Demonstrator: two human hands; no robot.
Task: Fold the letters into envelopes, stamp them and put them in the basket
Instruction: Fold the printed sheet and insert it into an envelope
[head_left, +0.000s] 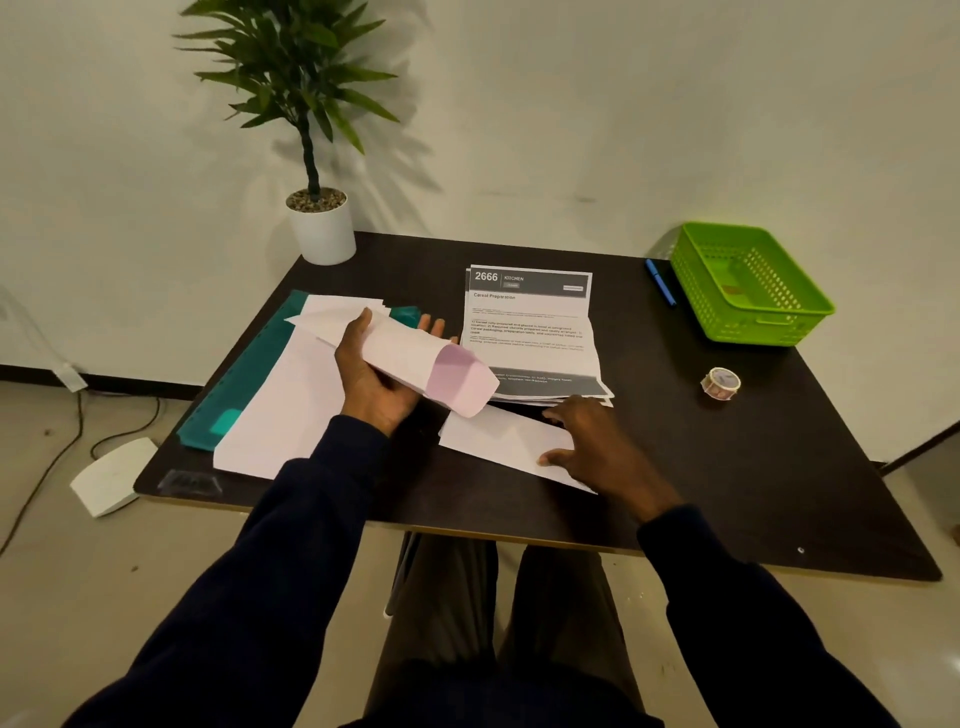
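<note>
My left hand (371, 371) grips a white envelope (431, 366) above the table, its open mouth facing right toward me. On a folded white letter (498, 439) near the table's front edge rests my right hand (597, 444), fingers spread and bent over the paper. Behind it lies a stack of printed letters (530, 332), the top sheet headed "2666 KITCHEN". A pile of white envelopes (275, 415) sits to the left on a teal folder (239, 384). The green basket (748, 283) stands at the back right. A roll of stamps (721, 383) lies in front of it.
A blue pen (660, 282) lies left of the basket. A potted plant (317, 218) stands at the table's back left corner. The dark table (753, 467) has bare surface on its right side. A white box and cables are on the floor at left.
</note>
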